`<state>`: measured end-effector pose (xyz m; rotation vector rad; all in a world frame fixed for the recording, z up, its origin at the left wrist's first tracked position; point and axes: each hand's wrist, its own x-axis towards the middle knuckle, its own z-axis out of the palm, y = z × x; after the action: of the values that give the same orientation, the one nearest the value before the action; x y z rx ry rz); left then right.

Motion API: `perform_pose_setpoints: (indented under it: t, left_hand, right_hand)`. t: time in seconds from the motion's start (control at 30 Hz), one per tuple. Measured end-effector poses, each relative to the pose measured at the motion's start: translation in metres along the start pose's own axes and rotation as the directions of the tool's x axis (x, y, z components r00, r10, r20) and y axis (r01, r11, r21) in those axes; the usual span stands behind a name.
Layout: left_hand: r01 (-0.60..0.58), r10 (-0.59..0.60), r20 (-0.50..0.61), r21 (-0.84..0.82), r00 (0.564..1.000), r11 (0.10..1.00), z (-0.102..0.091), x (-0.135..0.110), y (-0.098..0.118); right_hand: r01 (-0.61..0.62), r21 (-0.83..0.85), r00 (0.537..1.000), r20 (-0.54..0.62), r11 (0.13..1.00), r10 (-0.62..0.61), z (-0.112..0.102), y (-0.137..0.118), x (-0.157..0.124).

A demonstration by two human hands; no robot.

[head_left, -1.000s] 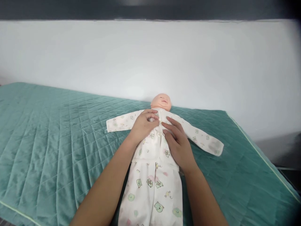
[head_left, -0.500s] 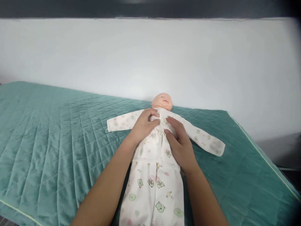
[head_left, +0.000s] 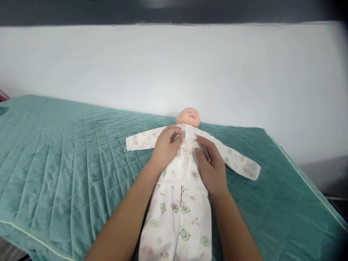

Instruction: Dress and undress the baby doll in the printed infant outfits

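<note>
A baby doll (head_left: 188,116) lies on its back, its bald head toward the wall. It wears a white long-sleeved baby shirt (head_left: 174,172) printed with small animals, and matching trousers (head_left: 174,224). Both sleeves stretch out to the sides, and pale buttons run down the shirt's front. My left hand (head_left: 167,146) is at the chest, thumb and forefinger closed together on the cloth beside the button line. Across from it, my right hand (head_left: 213,165) is open, fingers bent and apart, close over the other side of the shirt front; nothing shows between them.
A green quilted cover (head_left: 81,163) with pale piping lies under the doll. Behind it rises a white wall (head_left: 136,72) with a dark band along the top. A floor strip shows at the lower left.
My right hand's fingers have drawn back slightly to the right, away from the button line. My left thumb and forefinger have come closer together. The view has shifted a little.
</note>
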<state>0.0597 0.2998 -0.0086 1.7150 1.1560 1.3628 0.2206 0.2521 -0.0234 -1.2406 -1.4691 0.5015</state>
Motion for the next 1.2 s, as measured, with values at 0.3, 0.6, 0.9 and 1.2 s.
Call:
perform_pose_setpoints:
  t: [0.3, 0.6, 0.9, 1.2]
  left_hand:
    - [0.02, -0.033, 0.371, 0.038, 0.928, 0.999, -0.026, -0.019, 0.014]
    - [-0.032, -0.003, 0.428, 0.073, 0.904, 0.997, -0.028, -0.016, 0.01]
    - [-0.018, -0.013, 0.401, 0.072, 0.916, 0.997, -0.026, -0.015, 0.012]
    - [0.023, -0.004, 0.357, -0.048, 0.934, 0.999, -0.022, -0.016, 0.019]
  right_hand:
    - [0.052, -0.392, 0.972, 0.231, 0.919, 0.043, -0.006, -0.03, -0.005]
    - [-0.096, -0.43, 0.949, 0.231, 0.898, 0.212, -0.009, -0.036, -0.005]
    - [-0.303, -0.163, 0.925, 0.186, 0.939, 0.331, -0.01, -0.032, -0.003]
    - [-0.52, 0.297, 0.85, 0.269, 0.801, 0.452, -0.013, -0.032, -0.001]
